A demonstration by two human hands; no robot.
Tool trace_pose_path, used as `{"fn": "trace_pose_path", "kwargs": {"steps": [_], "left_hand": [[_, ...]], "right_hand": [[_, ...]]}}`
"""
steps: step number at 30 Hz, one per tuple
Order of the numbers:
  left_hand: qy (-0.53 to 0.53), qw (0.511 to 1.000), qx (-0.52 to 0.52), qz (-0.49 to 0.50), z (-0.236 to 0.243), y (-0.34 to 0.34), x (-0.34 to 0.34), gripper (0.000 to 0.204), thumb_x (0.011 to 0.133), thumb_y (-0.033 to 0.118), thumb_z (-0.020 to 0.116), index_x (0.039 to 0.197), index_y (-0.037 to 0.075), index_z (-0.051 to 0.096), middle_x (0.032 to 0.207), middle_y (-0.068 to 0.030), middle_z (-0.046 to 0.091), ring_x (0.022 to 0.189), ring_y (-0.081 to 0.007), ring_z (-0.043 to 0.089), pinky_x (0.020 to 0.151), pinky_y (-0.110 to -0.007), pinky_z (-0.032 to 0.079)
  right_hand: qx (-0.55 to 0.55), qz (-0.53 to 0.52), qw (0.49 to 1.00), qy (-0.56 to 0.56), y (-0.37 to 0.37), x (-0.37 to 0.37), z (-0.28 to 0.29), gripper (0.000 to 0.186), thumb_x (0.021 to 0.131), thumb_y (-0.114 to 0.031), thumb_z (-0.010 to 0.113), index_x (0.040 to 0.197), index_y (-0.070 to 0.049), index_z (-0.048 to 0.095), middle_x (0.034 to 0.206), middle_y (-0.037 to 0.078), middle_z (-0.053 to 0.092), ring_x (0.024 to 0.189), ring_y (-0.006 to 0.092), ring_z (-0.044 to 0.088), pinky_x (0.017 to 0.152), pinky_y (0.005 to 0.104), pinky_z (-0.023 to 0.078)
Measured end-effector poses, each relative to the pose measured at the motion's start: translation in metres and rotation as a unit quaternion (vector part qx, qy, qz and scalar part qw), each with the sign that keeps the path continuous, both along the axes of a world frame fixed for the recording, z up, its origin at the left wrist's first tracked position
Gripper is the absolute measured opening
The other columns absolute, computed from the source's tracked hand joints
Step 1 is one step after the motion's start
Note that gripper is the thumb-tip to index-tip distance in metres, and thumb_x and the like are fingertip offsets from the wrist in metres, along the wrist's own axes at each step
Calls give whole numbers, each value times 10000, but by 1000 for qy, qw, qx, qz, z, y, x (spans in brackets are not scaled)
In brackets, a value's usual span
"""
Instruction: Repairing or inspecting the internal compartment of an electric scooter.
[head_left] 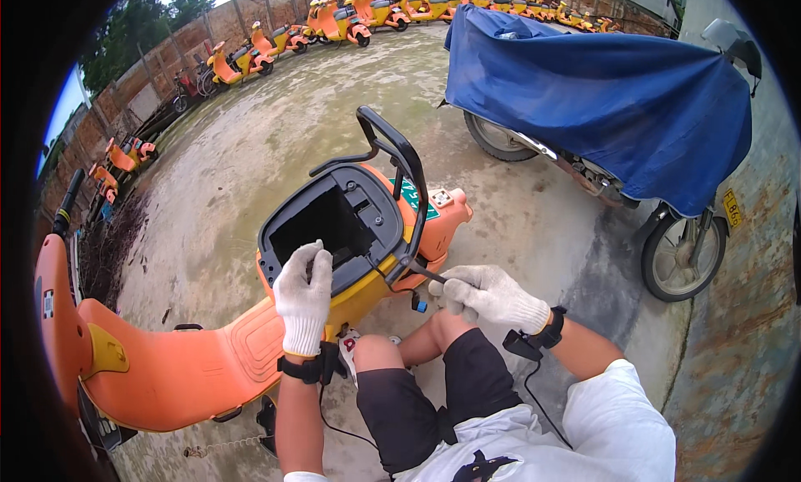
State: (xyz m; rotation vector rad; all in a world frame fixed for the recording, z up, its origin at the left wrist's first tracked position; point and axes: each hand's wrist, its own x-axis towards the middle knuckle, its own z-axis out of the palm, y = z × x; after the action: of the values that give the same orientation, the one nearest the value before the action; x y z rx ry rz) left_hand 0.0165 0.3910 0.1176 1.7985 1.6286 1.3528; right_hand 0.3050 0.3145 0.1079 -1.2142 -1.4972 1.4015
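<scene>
An orange and yellow scooter stands before me, its seat compartment open and dark inside. A black tubular rear rack rises beside the compartment. My left hand, in a white knit glove, is raised at the compartment's near left edge, fingers curled together; what they hold, if anything, is too small to make out. My right hand, also gloved, grips a dark slim tool whose far end is at the rack's lower right mount. A short cable with a blue connector hangs below it.
A motorcycle under a blue cover stands at the right, against a stained wall. Rows of orange and yellow scooters line a weathered fence at the back and left. Concrete ground lies between. My knees are bent close to the scooter.
</scene>
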Motion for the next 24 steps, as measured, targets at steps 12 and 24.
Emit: {"fn": "trace_pose_path", "kwargs": {"steps": [12, 24], "left_hand": [[233, 963, -93, 101, -84, 42, 0, 462, 970, 453, 546, 802, 56, 712, 804, -222, 691, 812, -427, 684, 741, -509, 536], [255, 956, -66, 130, -81, 41, -1, 408, 963, 403, 568, 764, 79, 713, 770, -184, 708, 756, -390, 699, 719, -496, 557]], "right_hand": [[-95, 27, 978, -185, 117, 0, 5, 539, 1016, -556, 524, 1017, -44, 692, 574, 11, 488, 475, 108, 485, 450, 279, 415], [-128, 74, 954, -262, 144, -4, -1, 639, 1026, -594, 470, 980, -4, 712, 553, 19, 501, 424, 135, 534, 456, 279, 499]]}}
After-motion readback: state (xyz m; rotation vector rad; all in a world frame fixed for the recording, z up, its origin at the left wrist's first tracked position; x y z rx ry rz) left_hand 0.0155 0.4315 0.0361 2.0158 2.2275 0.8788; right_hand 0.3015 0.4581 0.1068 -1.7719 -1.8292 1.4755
